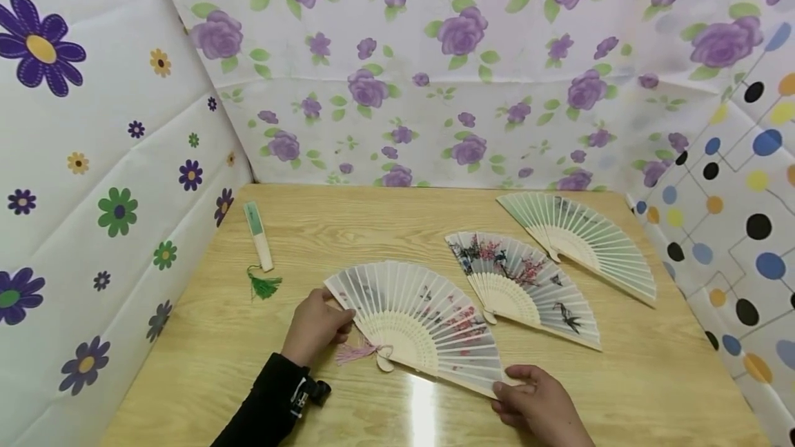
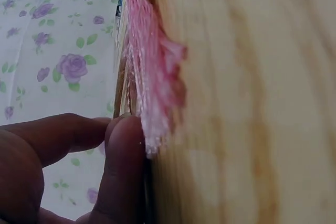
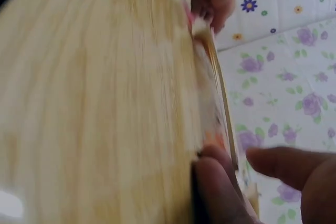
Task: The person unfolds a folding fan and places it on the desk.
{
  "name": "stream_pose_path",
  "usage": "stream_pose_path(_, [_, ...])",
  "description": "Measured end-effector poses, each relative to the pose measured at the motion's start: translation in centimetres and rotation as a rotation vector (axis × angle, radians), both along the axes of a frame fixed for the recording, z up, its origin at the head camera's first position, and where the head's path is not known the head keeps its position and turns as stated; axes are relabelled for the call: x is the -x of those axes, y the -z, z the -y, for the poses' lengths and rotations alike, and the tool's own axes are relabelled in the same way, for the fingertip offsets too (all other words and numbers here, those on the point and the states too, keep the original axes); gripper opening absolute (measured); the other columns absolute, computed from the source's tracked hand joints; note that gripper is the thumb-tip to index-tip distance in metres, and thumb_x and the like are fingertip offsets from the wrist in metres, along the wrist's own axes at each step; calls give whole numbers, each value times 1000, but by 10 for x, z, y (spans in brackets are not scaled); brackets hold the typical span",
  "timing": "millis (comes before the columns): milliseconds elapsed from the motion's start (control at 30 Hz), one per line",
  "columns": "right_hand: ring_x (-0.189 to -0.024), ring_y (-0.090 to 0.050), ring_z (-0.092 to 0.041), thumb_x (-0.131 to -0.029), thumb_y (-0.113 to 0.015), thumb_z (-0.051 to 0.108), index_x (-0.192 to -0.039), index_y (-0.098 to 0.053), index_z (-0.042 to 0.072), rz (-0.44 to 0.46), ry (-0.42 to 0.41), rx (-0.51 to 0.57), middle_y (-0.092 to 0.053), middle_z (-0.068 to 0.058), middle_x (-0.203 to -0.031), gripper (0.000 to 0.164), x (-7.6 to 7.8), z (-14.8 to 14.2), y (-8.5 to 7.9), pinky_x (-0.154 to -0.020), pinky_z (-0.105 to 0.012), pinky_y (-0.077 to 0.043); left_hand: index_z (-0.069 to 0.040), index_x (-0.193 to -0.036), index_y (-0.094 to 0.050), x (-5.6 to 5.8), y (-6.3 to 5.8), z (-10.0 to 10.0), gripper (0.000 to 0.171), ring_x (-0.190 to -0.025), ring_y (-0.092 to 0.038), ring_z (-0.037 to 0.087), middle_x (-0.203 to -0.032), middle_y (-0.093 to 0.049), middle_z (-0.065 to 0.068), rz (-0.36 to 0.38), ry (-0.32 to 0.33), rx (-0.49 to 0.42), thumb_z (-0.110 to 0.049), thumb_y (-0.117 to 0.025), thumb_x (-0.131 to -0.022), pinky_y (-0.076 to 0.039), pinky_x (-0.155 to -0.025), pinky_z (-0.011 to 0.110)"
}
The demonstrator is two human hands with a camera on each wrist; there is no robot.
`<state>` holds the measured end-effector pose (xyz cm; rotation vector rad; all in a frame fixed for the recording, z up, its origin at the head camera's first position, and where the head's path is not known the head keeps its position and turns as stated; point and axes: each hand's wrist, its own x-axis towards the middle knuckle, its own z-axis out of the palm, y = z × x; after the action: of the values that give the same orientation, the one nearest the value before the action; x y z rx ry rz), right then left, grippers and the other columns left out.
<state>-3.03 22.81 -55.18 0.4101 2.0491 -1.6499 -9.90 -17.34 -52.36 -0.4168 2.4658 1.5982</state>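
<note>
A spread folding fan (image 1: 404,336) with a pale wooden frame, printed grey-white leaf and pink tassel (image 1: 355,352) lies across the front middle of the table. My left hand (image 1: 318,326) pinches its left end. In the left wrist view, thumb and fingertip meet at the fan's edge beside the tassel (image 2: 149,72). At the opposite end my right hand (image 1: 539,402) holds the outer stick's corner. The right wrist view shows the fan (image 3: 220,93) edge-on between the fingers, whose exact contact there is blurred.
Behind stands a second open fan (image 1: 522,281) with blossom and bird prints. Farther back right lies an open green fan (image 1: 584,240). A folded green fan (image 1: 257,234) with a green tassel (image 1: 264,285) lies back left. Patterned cloths (image 1: 397,88) enclose the wooden table (image 1: 205,364).
</note>
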Motion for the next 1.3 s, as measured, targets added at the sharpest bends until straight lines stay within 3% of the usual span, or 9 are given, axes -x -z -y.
stream_pose_path(200, [-87,-84,-23,-102,-88,23,-137,-59,-15,-14,-111,-86,-86,-8,-95,60,1,-11,-3,-79,-40,-75,8,-172,-24,-2,0,1,95,-54,-64,16,-62,-69,5,24,22,155,-14,-83,-101,-48,-55,26])
stream_pose_path(400, [-74,-76,-21,-100,-89,34,-124,-68,-5,-66,-177,-274,-79,-6,-84,50,3,-11,-6,-70,-36,-67,3,-164,-28,-5,2,4,81,-56,-65,18,-66,-70,8,13,9,55,-13,-81,-104,-54,-55,29])
stream_pose_path(567, [-73,-76,-21,-103,-88,39,-127,-70,0,-134,-83,-362,-80,-8,-87,49,21,2,-29,-67,-36,-67,3,-160,-37,1,-11,23,63,-63,-67,20,-82,-75,14,-33,-48,49,-22,-71,-113,-57,-58,31])
stream_pose_path(633, [-75,-77,-21,-104,-86,36,-131,-70,2,-201,-83,-326,-81,-9,-89,46,34,14,-45,-67,-36,-69,3,-154,-48,8,-24,38,53,-69,-69,23,-94,-77,19,-96,-95,160,-27,-67,-115,-56,-60,33])
stream_pose_path(767, [-80,-78,-23,-107,-83,30,-131,-73,5,-372,-216,-217,-82,-12,-96,36,62,60,-73,-70,-36,-69,4,-136,-67,25,-46,66,43,-80,-74,37,-109,-78,27,-224,-256,507,-32,-65,-113,-58,-60,45])
stream_pose_path(867, [-89,-80,-28,-111,-78,29,-129,-73,6,-447,-345,-112,-82,-17,-106,30,83,110,-80,-77,-41,-71,8,-121,-71,45,-51,83,46,-83,-75,47,-104,-76,32,-181,-313,682,-37,-65,-113,-60,-61,59])
stream_pose_path(1067, [-131,-72,-44,-118,-66,26,-148,-64,-2,-452,-492,137,-72,-26,-142,41,137,202,-58,-110,-51,-67,15,-115,-73,87,-36,103,61,-97,-77,51,-113,-74,37,12,-197,728,-46,-60,-116,-68,-76,65])
stream_pose_path(1167, [-146,-64,-45,-120,-61,21,-160,-55,-5,-437,-478,182,-64,-26,-155,47,173,237,-43,-123,-52,-59,14,-113,-77,100,-31,107,60,-102,-77,52,-118,-74,38,34,-182,710,-44,-61,-116,-69,-80,66])
stream_pose_path(1300, [-151,-59,-44,-119,-62,20,-165,-51,-4,-421,-458,178,-60,-26,-162,53,210,272,-35,-124,-50,-57,15,-116,-76,106,-31,115,55,-104,-76,55,-118,-72,40,26,-217,719,-38,-64,-115,-68,-84,69])
